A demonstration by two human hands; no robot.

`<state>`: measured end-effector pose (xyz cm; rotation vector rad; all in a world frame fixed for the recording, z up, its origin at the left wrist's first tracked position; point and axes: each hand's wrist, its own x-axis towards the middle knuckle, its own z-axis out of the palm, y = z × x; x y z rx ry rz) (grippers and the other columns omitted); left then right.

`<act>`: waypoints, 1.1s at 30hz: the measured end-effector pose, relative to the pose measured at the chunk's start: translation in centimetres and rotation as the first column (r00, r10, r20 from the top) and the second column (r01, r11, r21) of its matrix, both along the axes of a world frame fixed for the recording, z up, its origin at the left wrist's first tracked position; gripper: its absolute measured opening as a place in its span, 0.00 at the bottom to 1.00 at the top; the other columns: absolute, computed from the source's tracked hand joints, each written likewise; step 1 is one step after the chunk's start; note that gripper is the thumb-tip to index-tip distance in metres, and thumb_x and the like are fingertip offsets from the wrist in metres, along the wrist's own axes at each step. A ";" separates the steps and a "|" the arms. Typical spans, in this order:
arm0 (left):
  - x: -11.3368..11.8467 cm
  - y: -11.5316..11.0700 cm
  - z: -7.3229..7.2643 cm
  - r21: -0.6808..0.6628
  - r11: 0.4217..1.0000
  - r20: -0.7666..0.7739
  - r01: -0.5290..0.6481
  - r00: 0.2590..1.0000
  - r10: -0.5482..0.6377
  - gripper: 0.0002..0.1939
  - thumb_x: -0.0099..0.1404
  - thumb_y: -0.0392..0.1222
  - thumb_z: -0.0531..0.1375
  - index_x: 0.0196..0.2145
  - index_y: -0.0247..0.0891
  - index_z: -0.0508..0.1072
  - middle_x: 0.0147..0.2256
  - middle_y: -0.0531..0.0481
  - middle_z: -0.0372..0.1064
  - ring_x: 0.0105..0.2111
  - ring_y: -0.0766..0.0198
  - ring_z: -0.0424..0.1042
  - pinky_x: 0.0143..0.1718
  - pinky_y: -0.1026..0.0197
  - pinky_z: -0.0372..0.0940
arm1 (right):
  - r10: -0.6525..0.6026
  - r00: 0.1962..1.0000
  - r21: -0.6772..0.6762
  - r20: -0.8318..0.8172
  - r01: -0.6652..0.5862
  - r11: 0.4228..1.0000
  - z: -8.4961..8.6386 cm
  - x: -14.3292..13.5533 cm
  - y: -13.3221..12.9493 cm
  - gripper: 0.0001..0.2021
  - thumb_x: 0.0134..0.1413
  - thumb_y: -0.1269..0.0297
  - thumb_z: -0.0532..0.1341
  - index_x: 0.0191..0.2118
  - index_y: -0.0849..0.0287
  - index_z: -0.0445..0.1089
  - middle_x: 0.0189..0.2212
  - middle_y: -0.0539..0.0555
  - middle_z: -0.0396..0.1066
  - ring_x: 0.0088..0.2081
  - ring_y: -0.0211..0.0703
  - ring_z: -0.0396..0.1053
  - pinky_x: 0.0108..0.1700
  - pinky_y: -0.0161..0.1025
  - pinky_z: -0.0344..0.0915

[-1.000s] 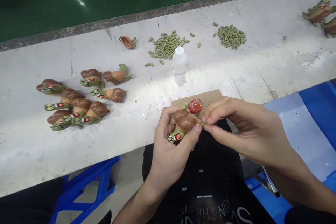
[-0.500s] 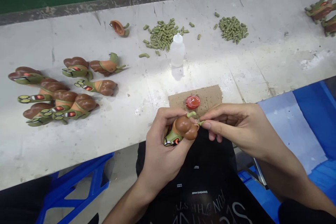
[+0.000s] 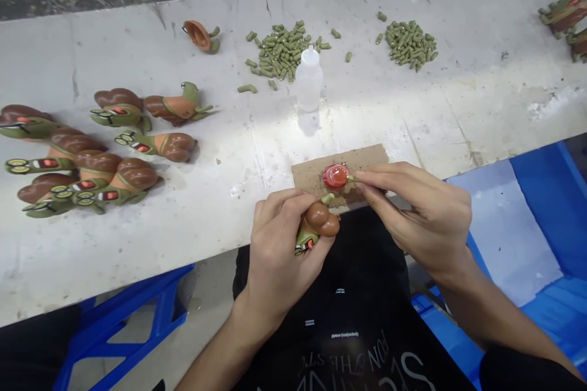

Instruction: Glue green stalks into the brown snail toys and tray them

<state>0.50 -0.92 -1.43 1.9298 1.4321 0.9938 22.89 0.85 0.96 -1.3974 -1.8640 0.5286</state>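
My left hand (image 3: 284, 244) is closed around a brown and green toy figure (image 3: 317, 220), whose small green limb points up beside my fingers. Between thumb and forefinger, my right hand (image 3: 413, 211) pinches a small green peg-like piece (image 3: 351, 178). Its tip is at the edge of a shiny red oval cap or dish (image 3: 336, 176); whether it touches is hard to tell. That red piece rests on a piece of brown cardboard (image 3: 316, 168) at the table's front edge.
A translucent squeeze bottle (image 3: 309, 80) stands behind the cardboard. Two piles of green pieces (image 3: 282, 52) (image 3: 411, 44) lie at the back. Several finished-looking figures (image 3: 98, 168) are grouped at left, others (image 3: 566, 15) at far right. An orange hollow part (image 3: 198, 35) lies at back left.
My right hand has moved up and away from the toy figure, carrying the green piece to the red dish. My left hand still holds the figure, slightly turned. The view has shifted a little.
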 end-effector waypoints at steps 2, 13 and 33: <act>0.1 0.0 0.0 -0.010 1.000 -0.004 0.001 1.000 -0.001 0.14 0.76 0.35 0.73 0.51 0.48 0.76 0.46 0.47 0.85 0.50 0.47 0.84 0.53 0.46 0.74 | 0.007 1.000 0.003 0.010 -0.007 1.000 -0.1 0.0 0.0 0.17 0.78 0.75 0.70 0.56 0.41 0.90 0.49 0.51 0.92 0.48 0.56 0.91 0.50 0.54 0.91; 0.1 -0.1 -0.2 -0.026 1.000 -0.040 -0.015 0.999 0.014 0.13 0.78 0.37 0.73 0.51 0.48 0.73 0.46 0.48 0.86 0.50 0.47 0.84 0.54 0.46 0.71 | 0.005 0.999 0.039 0.038 -0.006 0.999 -0.3 0.1 0.0 0.19 0.78 0.74 0.70 0.56 0.38 0.91 0.49 0.49 0.92 0.46 0.57 0.92 0.49 0.55 0.93; 0.3 0.0 0.0 -0.012 1.000 -0.075 -0.021 0.997 0.020 0.14 0.79 0.34 0.71 0.53 0.47 0.73 0.46 0.49 0.87 0.49 0.50 0.84 0.52 0.46 0.71 | -0.153 0.966 -0.197 -0.208 0.112 0.974 0.1 -0.4 -0.2 0.09 0.73 0.72 0.76 0.47 0.47 0.91 0.39 0.49 0.90 0.36 0.46 0.86 0.40 0.45 0.87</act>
